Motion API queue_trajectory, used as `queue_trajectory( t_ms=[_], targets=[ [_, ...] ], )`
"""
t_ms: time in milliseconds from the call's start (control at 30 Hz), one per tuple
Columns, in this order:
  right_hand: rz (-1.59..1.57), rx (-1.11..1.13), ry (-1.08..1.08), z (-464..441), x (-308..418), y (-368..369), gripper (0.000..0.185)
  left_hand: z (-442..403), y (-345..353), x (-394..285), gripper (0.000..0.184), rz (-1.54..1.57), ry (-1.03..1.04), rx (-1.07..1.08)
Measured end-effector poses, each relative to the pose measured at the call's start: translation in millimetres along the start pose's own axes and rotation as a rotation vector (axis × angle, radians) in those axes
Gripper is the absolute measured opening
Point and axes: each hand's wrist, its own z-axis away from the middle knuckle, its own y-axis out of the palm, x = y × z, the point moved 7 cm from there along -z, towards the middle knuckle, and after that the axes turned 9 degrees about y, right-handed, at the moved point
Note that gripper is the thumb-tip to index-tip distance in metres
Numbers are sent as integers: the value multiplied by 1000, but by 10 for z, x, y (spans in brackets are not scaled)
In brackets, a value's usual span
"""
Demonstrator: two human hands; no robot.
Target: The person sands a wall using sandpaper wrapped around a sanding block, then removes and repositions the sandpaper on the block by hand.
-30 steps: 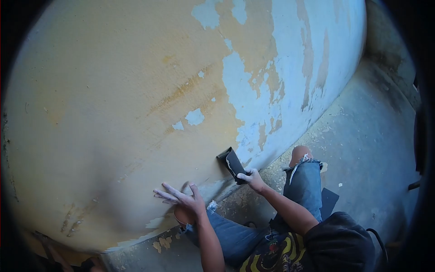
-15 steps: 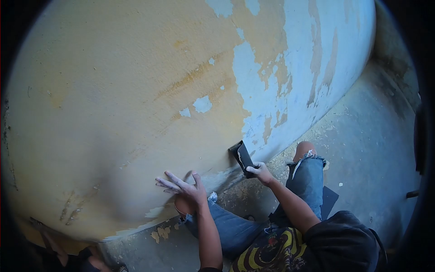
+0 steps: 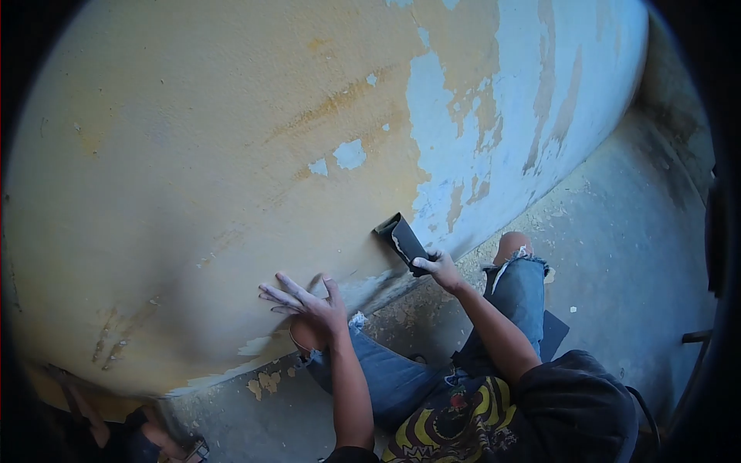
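Note:
My right hand (image 3: pixel 438 270) grips the lower end of a folded sheet of black sandpaper (image 3: pixel 407 242), thumb on top. The sheet's upper end lies against the wall (image 3: pixel 231 170), where tan paint gives way to pale blue. To the left, my dusty left hand (image 3: pixel 309 302) rests on the wall with its fingers spread, holding nothing. It is just above my bent knee (image 3: pixel 307 338), which shows through torn jeans. Whitish dust coats the fingers of both hands.
Paint flakes (image 3: pixel 265 383) lie on the grey floor (image 3: pixel 610 262) along the wall's foot. A dark flat sheet (image 3: pixel 553 335) is beside my right leg. At lower left, another person's arm (image 3: pixel 86 413) reaches to the wall. A dark bar (image 3: pixel 696 337) stands at far right.
My right hand has slid the sandpaper a little to the left along the wall. My left hand stays spread in nearly the same place. The whole view has shifted slightly.

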Motion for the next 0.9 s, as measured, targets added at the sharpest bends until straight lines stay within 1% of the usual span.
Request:
queue_trajectory(
  t_ms=[33, 67, 133, 167, 233, 267, 333, 367, 400, 467, 500, 533, 600, 633, 667, 700, 800, 833, 867, 900],
  targets=[
    [14, 3, -70, -29, 260, 71, 25, 14, -23, -7, 96, -9, 4, 7],
    [-17, 21, -75, 9, 420, 125, 26, 30, -12, -16, 96, -13, -3, 6],
    [-71, -41, -16, 9, -41, -27, 27, 1, -52, -79, 96, -36, 25, -26],
    [-62, -38, -29, 34, -216, -36, 27, -17, -59, -75, 96, -29, 23, -41],
    [-45, -180, 21, 92, -519, -174, 26, 22, -77, -187, 95, -28, 239, -114],
    [-31, -174, 20, 59, -295, -113, 26, 6, -32, -201, 95, -27, 226, -122],
    [-174, -47, -61, 96, 524, 321, 23, 52, -14, -318, 92, -1, 382, -137],
    [-173, 0, -139, 55, 718, 378, 23, 42, 27, -336, 91, 21, 374, -114],
    [-181, 4, -143, 51, 622, 394, 23, 65, 23, -347, 91, 15, 382, -115],
    [-254, -82, -51, 17, 143, 259, 22, 39, 114, -275, 90, 5, 258, -33],
    [-184, -73, 64, 67, -288, 140, 22, 49, 121, -240, 90, -18, 261, -44],
    [-48, -163, -17, 101, -561, -2, 23, 59, 118, -230, 91, -34, 259, -49],
    [-89, -137, -10, 148, -200, 90, 19, 42, 47, -253, 92, -41, 275, -50],
    [-126, -82, -35, 137, 62, 190, 19, 86, 21, -256, 92, -48, 259, -31],
    [-166, -25, -60, 94, 439, 353, 19, 71, -9, -275, 92, -23, 236, -40],
    [-153, -1, -122, 47, 637, 439, 19, 41, -10, -288, 92, 7, 222, -65],
    [-223, -25, -66, -15, 136, 456, 19, 26, 74, -326, 92, -67, 273, -8],
    [-237, -27, 84, 83, -196, 414, 19, 29, 122, -294, 93, -87, 295, -15],
    [-124, -111, 41, 107, -478, 300, 20, 4, 121, -281, 93, -80, 294, -32],
    [-102, -103, 3, 79, -350, 317, 21, -8, 138, -276, 94, -91, 322, -48]
  ],
)
